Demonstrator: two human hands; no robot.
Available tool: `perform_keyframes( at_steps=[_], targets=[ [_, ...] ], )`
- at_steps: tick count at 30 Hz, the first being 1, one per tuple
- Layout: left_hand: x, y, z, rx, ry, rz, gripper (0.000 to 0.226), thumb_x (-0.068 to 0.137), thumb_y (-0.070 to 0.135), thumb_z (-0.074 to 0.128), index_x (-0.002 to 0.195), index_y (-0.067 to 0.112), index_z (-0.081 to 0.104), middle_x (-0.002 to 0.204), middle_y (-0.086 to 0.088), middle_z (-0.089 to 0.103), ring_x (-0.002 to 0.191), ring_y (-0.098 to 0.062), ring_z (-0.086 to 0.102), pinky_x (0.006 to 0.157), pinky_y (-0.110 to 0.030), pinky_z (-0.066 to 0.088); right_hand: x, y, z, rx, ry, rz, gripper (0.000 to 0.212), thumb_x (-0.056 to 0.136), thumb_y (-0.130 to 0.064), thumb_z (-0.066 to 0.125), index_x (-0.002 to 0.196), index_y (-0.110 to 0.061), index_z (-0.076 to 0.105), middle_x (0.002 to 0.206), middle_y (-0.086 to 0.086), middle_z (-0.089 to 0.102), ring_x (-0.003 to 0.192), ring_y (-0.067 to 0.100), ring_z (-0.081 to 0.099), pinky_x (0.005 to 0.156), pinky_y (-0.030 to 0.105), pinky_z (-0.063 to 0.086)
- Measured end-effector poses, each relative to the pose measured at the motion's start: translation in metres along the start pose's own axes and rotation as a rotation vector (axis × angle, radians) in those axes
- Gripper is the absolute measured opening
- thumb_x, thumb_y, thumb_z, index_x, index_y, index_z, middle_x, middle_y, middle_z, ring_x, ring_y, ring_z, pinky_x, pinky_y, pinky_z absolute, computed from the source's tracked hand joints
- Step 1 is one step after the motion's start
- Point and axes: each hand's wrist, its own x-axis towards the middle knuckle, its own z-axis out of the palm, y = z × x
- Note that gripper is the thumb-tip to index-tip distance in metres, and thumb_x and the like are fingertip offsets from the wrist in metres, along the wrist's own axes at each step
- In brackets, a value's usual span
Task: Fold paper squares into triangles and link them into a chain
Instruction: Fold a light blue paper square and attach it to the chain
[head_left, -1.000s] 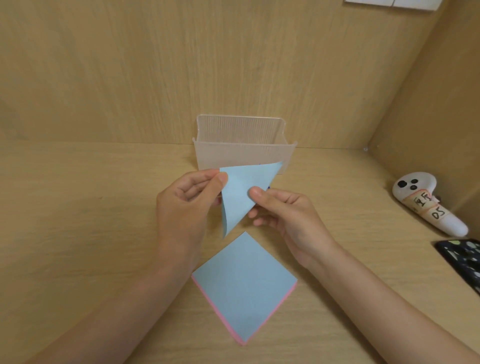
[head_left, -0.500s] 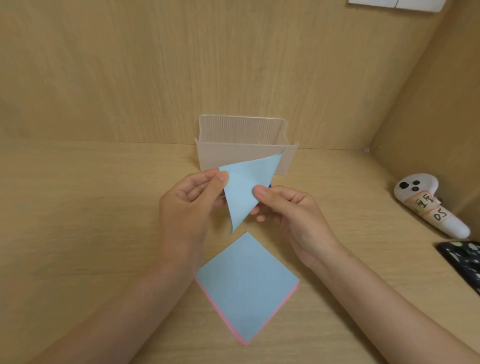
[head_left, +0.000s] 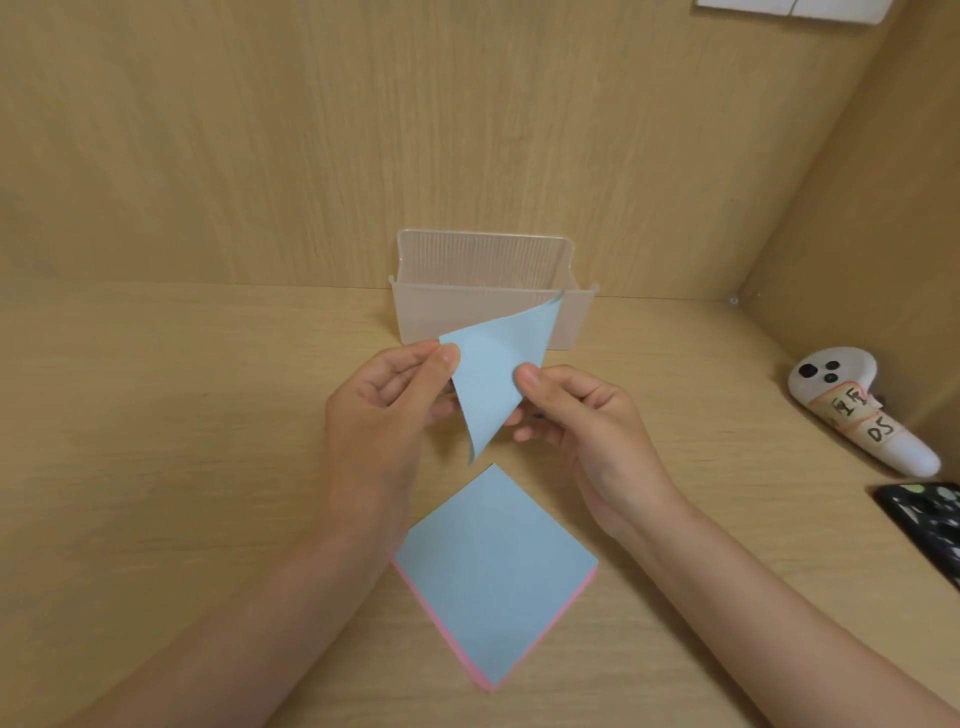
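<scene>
Clear ribbed plastic bin (head_left: 483, 275) sits at back of wooden tabletop (head_left: 182, 415), vs. the wall. White controller (head_left: 857, 410) w/ taped label lies far right; dark patterned object (head_left: 930, 525) just beside it, cut off at edge.

left hand (head_left: 379, 415), right hand (head_left: 592, 421) raised together, each pinching blue paper (head_left: 488, 389)

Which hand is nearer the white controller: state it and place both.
Right. The right hand pinches the blue sheet at its right edge, with table between it and the white controller to its right; the left hand pinches the sheet's left corner, farther away.
</scene>
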Motion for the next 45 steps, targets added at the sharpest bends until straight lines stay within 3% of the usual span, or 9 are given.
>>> perform_keyframes(
  at_steps=[6,10,13,17,29,32,37,42,45],
  targets=[
    [0.006,0.004,-0.002,0.107,-0.139,-0.068,0.010,0.086,0.011,0.063,0.096,0.012,0.062,0.088,-0.002,0.075,0.082,-0.013,0.071,0.076,-0.029,0.056,0.000,-0.004,-0.005,-0.145,0.028,-0.007,0.017,0.083,-0.019,0.066,0.074,-0.005,0.068,0.064,0.006,0.064,0.064,0.013,0.055,0.055,0.020,0.041],
    [0.012,0.009,-0.008,0.289,-0.297,-0.111,0.031,0.071,0.024,0.080,0.098,0.020,0.066,0.089,-0.001,0.075,0.084,-0.017,0.071,0.081,-0.033,0.053,-0.001,-0.005,-0.004,-0.244,-0.051,-0.007,0.015,0.082,-0.016,0.068,0.070,-0.007,0.068,0.059,0.005,0.062,0.057,0.011,0.050,0.052,0.018,0.034],
    [0.012,0.013,-0.010,0.456,-0.360,-0.067,0.017,0.071,0.025,0.078,0.086,0.017,0.074,0.083,-0.002,0.075,0.076,-0.012,0.070,0.072,-0.025,0.052,-0.003,-0.004,-0.001,-0.269,-0.141,-0.010,0.013,0.082,-0.007,0.068,0.070,-0.002,0.068,0.056,0.001,0.064,0.052,0.008,0.054,0.056,0.013,0.041],
    [0.012,0.013,-0.012,0.529,-0.432,-0.082,0.015,0.074,0.028,0.076,0.081,0.014,0.076,0.083,-0.009,0.074,0.073,-0.014,0.067,0.068,-0.025,0.049,-0.002,-0.001,-0.003,-0.313,-0.166,-0.011,0.012,0.080,-0.009,0.071,0.069,-0.004,0.070,0.061,0.004,0.067,0.063,0.019,0.060,0.068,0.022,0.048],
    [0.007,0.007,-0.006,0.373,-0.247,0.044,0.013,0.076,0.018,0.076,0.066,0.013,0.070,0.057,0.005,0.066,0.052,-0.006,0.061,0.050,-0.017,0.046,-0.003,-0.002,-0.001,-0.273,-0.183,0.006,0.010,0.081,-0.008,0.070,0.073,-0.001,0.071,0.067,0.004,0.072,0.062,0.013,0.063,0.067,0.018,0.050],
    [0.009,0.009,-0.007,0.343,-0.181,0.098,0.014,0.076,0.020,0.076,0.068,0.011,0.070,0.057,0.006,0.063,0.054,-0.008,0.058,0.051,-0.020,0.046,-0.003,-0.001,-0.001,-0.295,-0.174,0.033,0.014,0.079,-0.010,0.072,0.077,0.003,0.071,0.079,0.017,0.073,0.072,0.021,0.066,0.072,0.027,0.053],
    [0.008,0.007,-0.007,0.333,-0.148,0.107,0.013,0.076,0.022,0.076,0.071,0.011,0.071,0.063,0.002,0.066,0.060,-0.011,0.060,0.059,-0.028,0.050,-0.003,-0.005,-0.001,-0.302,-0.179,0.054,0.012,0.080,-0.010,0.071,0.077,0.002,0.071,0.079,0.016,0.073,0.072,0.020,0.065,0.068,0.020,0.052],
    [0.013,0.011,-0.011,0.285,-0.039,0.121,0.019,0.080,0.023,0.072,0.069,0.010,0.066,0.057,0.007,0.059,0.053,-0.004,0.054,0.048,-0.015,0.043,-0.005,-0.003,-0.002,-0.387,-0.230,0.081,0.012,0.081,-0.014,0.072,0.077,-0.003,0.074,0.083,0.014,0.074,0.077,0.021,0.066,0.078,0.031,0.054],
    [0.015,0.012,-0.012,0.278,-0.043,0.123,0.019,0.081,0.024,0.071,0.072,0.008,0.066,0.061,0.004,0.061,0.055,-0.006,0.056,0.049,-0.015,0.043,-0.003,-0.003,-0.003,-0.400,-0.247,0.083,0.014,0.081,-0.014,0.072,0.080,0.001,0.074,0.083,0.012,0.075,0.075,0.016,0.064,0.078,0.026,0.052]
  ],
)
